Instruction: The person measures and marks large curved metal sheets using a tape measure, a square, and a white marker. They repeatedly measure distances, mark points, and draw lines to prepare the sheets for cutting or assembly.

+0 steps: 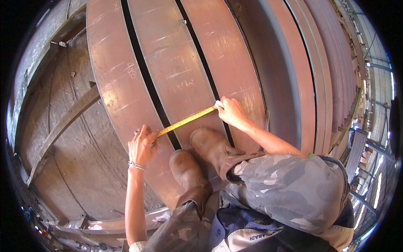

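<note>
A yellow tape measure (187, 120) is stretched between my hands, slanting across the middle steel beam and the dark gaps on both sides of it. My left hand (142, 145), with a ring and a chain bracelet, is closed round its lower left end over the left beam (119, 84). At the other end, my right hand (232, 112) pinches the blade near the edge of the right beam (222, 46). A small white piece, perhaps chalk, shows at the right fingertips. Pale handwritten marks are on the middle beam (172, 54). The tape's case is not visible.
My brown boots (184, 168) stand on the beams just below the tape, near the dark gap (149, 80). Right of them lies a deep channel (277, 71), then more stacked beams (327, 63). A curved bar (63, 126) crosses the lower brown surface at left.
</note>
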Action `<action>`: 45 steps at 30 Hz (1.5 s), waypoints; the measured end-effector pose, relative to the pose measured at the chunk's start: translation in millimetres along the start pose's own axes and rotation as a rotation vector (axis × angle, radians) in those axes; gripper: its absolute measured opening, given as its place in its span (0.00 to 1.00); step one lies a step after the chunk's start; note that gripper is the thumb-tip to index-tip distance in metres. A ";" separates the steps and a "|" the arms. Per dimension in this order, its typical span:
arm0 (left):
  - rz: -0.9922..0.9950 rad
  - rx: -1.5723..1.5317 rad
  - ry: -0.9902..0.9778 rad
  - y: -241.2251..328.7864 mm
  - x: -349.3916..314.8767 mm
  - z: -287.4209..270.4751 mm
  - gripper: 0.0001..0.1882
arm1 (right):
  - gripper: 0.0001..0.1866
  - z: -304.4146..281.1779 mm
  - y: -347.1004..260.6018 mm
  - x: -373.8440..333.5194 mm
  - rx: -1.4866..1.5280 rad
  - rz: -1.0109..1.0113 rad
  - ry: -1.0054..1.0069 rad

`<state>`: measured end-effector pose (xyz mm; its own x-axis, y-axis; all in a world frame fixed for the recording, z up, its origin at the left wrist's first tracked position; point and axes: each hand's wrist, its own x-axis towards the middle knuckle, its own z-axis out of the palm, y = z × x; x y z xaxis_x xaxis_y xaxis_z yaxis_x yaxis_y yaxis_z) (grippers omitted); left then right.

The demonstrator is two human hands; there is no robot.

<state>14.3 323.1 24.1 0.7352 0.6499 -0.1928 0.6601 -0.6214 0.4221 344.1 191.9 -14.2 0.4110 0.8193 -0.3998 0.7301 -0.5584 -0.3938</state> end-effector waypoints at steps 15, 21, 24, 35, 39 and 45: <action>0.034 0.058 -0.003 -5.0 7.6 2.6 0.06 | 0.14 16.0 4.7 -5.2 0.076 -0.044 0.092; 0.032 0.030 -0.006 -5.2 10.1 3.8 0.05 | 0.14 -4.6 -5.2 -6.7 0.153 -0.036 0.025; 0.012 0.032 -0.030 -5.1 11.2 3.1 0.05 | 0.13 -26.3 -19.6 -7.8 0.179 -0.111 -0.048; 0.030 0.003 -0.006 -5.6 12.8 2.2 0.05 | 0.12 -18.6 -42.8 29.9 0.193 -0.420 -0.378; -0.002 0.017 -0.044 -5.9 12.3 1.3 0.06 | 0.12 -17.1 -47.9 51.8 0.165 -0.290 -0.576; -0.003 0.024 -0.047 -6.2 13.3 2.7 0.06 | 0.11 -27.3 -75.9 82.2 0.047 -0.172 -0.810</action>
<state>20.4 334.4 16.6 0.7393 0.6306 -0.2361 0.6654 -0.6303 0.4000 337.4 305.2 5.4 -0.2377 0.5566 -0.7960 0.7158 -0.4536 -0.5309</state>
